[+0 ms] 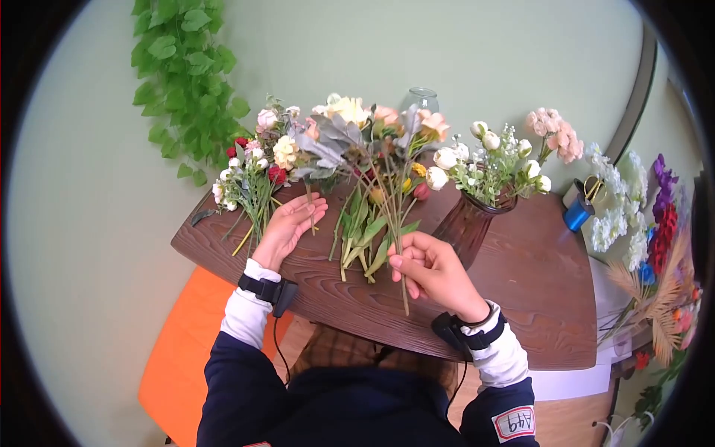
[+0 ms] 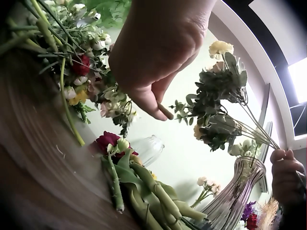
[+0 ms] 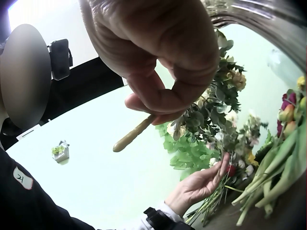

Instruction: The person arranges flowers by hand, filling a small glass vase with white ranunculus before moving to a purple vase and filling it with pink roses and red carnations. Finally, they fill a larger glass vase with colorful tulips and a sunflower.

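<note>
My right hand [image 1: 436, 272] pinches the long thin stems [image 1: 396, 216] of a bunch of artificial flowers, cream and peach blooms [image 1: 350, 110] with silver-grey leaves [image 1: 324, 153]. Their lower ends stick out below the fingers, as the stem end [image 3: 132, 136] shows in the right wrist view. My left hand [image 1: 287, 227] is raised left of the bunch and pinches a stem; its cut end [image 2: 165, 111] pokes out between thumb and fingers in the left wrist view. Behind the hands, tulips [image 1: 361, 227] with broad green leaves lie on the table.
A ribbed glass vase [image 1: 469, 223] with white flowers stands right of the bunch on the dark wooden table [image 1: 529, 298]. White and red flowers [image 1: 253, 175] lie at left. A clear jar [image 1: 423, 98] is behind, a blue ribbon spool [image 1: 578, 214] at the right edge.
</note>
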A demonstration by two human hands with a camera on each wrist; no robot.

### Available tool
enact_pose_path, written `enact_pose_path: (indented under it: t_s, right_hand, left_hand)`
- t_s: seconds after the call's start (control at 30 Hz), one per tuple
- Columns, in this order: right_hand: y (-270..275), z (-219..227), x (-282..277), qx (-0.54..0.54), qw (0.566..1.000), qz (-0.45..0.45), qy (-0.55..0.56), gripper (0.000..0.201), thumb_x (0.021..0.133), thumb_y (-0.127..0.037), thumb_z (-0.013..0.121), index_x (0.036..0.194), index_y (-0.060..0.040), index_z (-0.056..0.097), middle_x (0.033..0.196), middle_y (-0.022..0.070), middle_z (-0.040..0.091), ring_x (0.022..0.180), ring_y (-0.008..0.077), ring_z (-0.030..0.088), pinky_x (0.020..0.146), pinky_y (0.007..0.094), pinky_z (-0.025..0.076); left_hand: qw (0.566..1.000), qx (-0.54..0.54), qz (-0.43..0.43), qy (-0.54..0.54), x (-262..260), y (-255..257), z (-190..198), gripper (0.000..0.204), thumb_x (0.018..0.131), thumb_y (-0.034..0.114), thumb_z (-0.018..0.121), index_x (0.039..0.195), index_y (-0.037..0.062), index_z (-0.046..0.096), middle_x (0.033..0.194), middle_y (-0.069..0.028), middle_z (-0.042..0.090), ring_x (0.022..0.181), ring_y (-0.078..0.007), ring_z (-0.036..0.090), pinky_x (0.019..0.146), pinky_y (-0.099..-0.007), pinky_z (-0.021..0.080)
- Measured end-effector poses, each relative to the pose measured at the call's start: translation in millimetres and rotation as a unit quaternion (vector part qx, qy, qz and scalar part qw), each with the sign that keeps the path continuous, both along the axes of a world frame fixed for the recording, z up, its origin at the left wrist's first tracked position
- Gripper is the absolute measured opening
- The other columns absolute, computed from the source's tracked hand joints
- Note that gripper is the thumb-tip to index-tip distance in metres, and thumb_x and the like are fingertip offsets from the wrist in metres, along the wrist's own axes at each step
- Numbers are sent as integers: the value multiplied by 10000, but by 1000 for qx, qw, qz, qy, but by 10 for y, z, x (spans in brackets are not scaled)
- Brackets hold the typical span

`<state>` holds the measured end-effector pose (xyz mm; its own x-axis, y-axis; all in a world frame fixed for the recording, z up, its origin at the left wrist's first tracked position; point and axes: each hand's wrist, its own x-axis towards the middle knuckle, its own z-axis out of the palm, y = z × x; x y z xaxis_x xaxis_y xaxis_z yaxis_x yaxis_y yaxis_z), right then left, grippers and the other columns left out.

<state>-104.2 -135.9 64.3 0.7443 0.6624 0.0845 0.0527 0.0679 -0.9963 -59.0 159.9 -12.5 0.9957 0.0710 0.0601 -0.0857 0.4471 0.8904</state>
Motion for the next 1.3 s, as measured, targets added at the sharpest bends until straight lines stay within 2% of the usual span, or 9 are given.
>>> enact_pose_path:
  t_s: [0.43,0.5,0.57,0.63,0.73,0.87,1.07,1.2,1.3]
  right_hand:
    - [134,38,73,34,998,6,-48,128,899,-83,554,992,-1,524,714,25,598,469,30,471,430,174,356]
    - [167,55,64,37,997,8,-62,123,899,-84,553,988,-4,525,715,23,599,470,29,472,431,177,361]
    - [194,101,55,6,994,-7,-109,118,892,-90,559,967,-6,527,692,25,598,471,38,491,435,190,376]
    - [211,152,54,-10,988,-20,-155,119,883,-90,565,960,-7,527,678,31,596,469,47,505,435,201,380]
    - [213,252,14,-39,974,-37,-220,127,866,-88,577,949,-6,526,657,54,589,475,89,539,444,238,396]
    - [169,279,-17,-60,944,-59,-318,147,843,-80,590,956,-9,530,656,94,583,519,186,579,488,312,422]
    - [-65,467,-59,-26,919,-115,-377,209,830,-111,616,998,-6,552,732,131,598,581,218,577,542,330,445]
    - [-524,627,44,-32,885,-271,-377,171,842,-157,625,938,-15,618,719,93,628,557,133,562,515,287,445]
    - [-1001,592,232,-133,799,-433,-394,277,871,-256,598,807,9,643,600,87,605,507,131,535,535,262,434]
  left_hand:
    - [975,191,-14,116,-5,-61,47,467,850,-21,546,1288,-56,385,1258,-178,475,1077,-284,543,929,-330,470]
    - [875,481,59,12,-53,-161,141,558,832,40,598,1326,-40,352,1290,-169,459,1189,-286,463,999,-352,392]
    - [862,501,65,-38,-143,-244,299,621,815,98,637,1346,-20,336,1320,-164,438,1219,-281,428,1030,-367,334]
    - [949,265,-93,-145,-353,-509,677,607,844,154,616,1352,-15,330,1331,-168,430,1180,-252,460,998,-357,369]
    - [960,110,-143,-216,-526,-795,1005,591,878,200,579,1363,-8,313,1330,-165,434,1134,-220,492,957,-338,401]
    - [962,108,-86,-235,-531,-929,1261,573,905,235,551,1360,-17,311,1239,-135,513,996,-158,555,916,-303,431]
    - [953,110,-78,-271,-474,-1103,1532,484,911,150,540,1331,-9,362,1050,-80,595,901,-128,586,826,-257,485]
    - [947,74,-70,-306,-380,-1156,1660,437,908,106,538,1307,2,394,1029,-90,598,893,-136,606,780,-258,521]
    - [947,76,-47,-308,-332,-1138,1680,428,908,105,541,1302,16,402,1035,-87,597,894,-129,606,765,-253,535]
